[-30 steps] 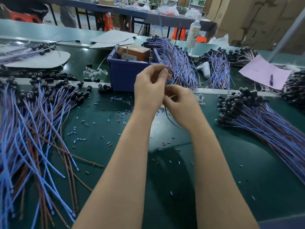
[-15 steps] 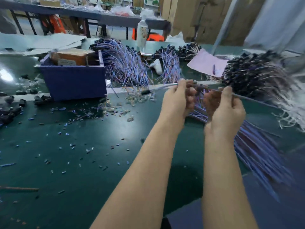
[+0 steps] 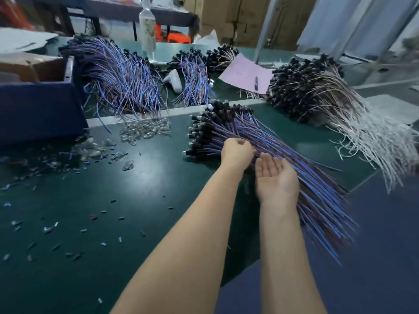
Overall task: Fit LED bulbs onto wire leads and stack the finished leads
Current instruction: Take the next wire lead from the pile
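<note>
On the table (image 3: 158,189), over stacked leads (image 3: 260,134): left hand (image 3: 238,151) curled, cannot tell what its grip holds; right hand (image 3: 275,177) palm-up, grip released.

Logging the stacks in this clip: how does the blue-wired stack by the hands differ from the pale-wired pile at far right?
The blue-wired stack has blue and brown wires; the pale-wired pile has white and tan ones. The blue-wired stack lies flat and fairly parallel; the pale-wired pile is heaped and fans out loosely. Both bunch black caps at one end.
</note>
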A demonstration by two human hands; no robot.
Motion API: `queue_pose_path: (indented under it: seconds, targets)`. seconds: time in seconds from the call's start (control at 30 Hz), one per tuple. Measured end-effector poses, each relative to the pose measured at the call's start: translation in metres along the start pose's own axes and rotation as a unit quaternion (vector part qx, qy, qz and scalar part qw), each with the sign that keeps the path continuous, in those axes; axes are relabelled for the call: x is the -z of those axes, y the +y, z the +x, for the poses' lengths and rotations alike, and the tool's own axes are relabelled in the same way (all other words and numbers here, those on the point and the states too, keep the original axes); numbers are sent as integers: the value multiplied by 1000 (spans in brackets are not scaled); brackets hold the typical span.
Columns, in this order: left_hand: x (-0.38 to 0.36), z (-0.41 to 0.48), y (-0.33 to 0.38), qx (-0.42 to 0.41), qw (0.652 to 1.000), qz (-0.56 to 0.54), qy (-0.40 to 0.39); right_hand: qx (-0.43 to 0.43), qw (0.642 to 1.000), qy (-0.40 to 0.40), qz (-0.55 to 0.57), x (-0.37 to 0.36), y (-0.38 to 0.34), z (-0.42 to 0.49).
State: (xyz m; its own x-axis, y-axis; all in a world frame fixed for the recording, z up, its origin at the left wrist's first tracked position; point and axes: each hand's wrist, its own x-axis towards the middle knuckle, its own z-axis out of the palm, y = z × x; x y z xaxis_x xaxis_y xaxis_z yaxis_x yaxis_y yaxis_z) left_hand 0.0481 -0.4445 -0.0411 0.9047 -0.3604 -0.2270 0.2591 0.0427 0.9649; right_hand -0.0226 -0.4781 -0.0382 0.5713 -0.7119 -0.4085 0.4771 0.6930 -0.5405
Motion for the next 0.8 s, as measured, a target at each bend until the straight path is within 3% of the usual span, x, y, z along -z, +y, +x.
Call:
queue_pose_path:
  seconds: [0.17, 0.3, 0.37, 0.47, 0.57, 0.7, 0.8]
  targets:
    - [37, -8, 11, -70, 996, 47, 28, 25, 996, -14, -84, -16, 24, -15]
    - [90, -32, 30, -140, 981, -51, 127, 10, 982, -101, -159, -44, 64, -41]
    - [124, -47, 42, -178, 958, -109, 196, 6, 956, -177, -235, -60, 91, -61]
    - [184, -70, 58, -236, 894, -183, 335, 17, 879, -304, -368, -81, 138, -97]
    - [246, -92, 66, -263, 812, -264, 449, 72, 768, -406, -490, -92, 188, -134]
    - [329, -125, 65, -259, 731, -332, 537, 126, 592, -520, -603, -94, 254, -187]
    - [369, -144, 59, -259, 685, -346, 586, 137, 507, -570, -632, -96, 295, -217]
